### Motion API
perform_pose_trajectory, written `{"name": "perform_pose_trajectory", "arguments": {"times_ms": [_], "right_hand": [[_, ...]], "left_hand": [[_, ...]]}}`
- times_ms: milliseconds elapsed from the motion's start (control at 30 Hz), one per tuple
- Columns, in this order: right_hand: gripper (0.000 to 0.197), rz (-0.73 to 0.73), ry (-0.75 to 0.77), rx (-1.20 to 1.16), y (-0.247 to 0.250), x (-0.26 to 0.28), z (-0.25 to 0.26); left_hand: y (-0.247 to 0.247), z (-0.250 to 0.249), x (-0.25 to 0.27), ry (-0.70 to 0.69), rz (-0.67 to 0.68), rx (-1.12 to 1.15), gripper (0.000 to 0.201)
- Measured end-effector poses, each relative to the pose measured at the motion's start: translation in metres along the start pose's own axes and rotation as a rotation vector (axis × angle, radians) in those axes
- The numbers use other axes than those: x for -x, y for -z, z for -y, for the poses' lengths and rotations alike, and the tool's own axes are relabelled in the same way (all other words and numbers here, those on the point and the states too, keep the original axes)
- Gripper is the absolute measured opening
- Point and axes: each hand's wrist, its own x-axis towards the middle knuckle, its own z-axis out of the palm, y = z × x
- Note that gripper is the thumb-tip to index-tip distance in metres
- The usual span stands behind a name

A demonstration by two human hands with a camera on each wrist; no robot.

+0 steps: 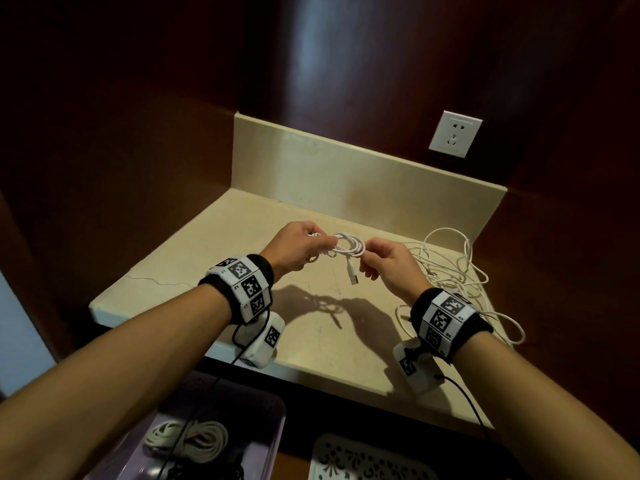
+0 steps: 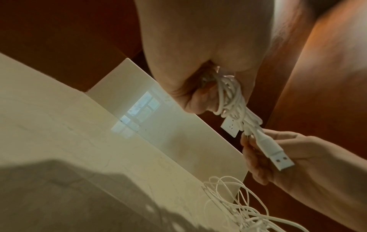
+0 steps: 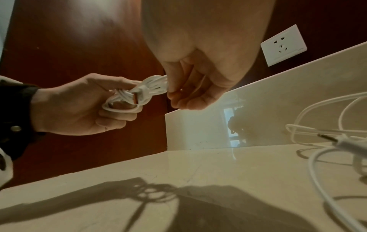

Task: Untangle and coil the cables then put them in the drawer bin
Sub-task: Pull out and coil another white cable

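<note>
left hand (image 1: 297, 249) grips coiled usb cable (image 1: 346, 249) | right hand (image 1: 384, 263) pinches it | bin (image 1: 270, 441): rope coil (image 1: 187, 439)

Head view looks down over the counter (image 1: 311, 327); both wrist views look up close beneath it, sharing the socket (image 1: 455, 134).

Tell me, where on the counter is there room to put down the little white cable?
The left half of the counter is bare, from the back ledge to the front edge, under the left hand. The middle, below the coiled cable, holds only shadows. The right side is crowded with loose cables beside the right hand.
</note>
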Motion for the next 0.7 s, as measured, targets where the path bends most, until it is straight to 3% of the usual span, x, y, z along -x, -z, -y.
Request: {"name": "perform_pose_trajectory", "arguments": {"times_ms": [300,533,700], "right_hand": [[0.012,-0.061,0.153,0.279,0.015,-0.002,-0.016],[0.014,-0.018,0.141,0.298,0.022,0.003,-0.013],[0.014,0.008,0.112,0.376,0.028,0.003,-0.013]], "left_hand": [[0.003,-0.002,-0.002,0.02,0.048,-0.047,0.016],[0.003,-0.001,-0.004,-0.013,0.083,-0.24,0.012],[0.002,-0.002,-0.005,-0.002,0.074,-0.247,0.013]]}}
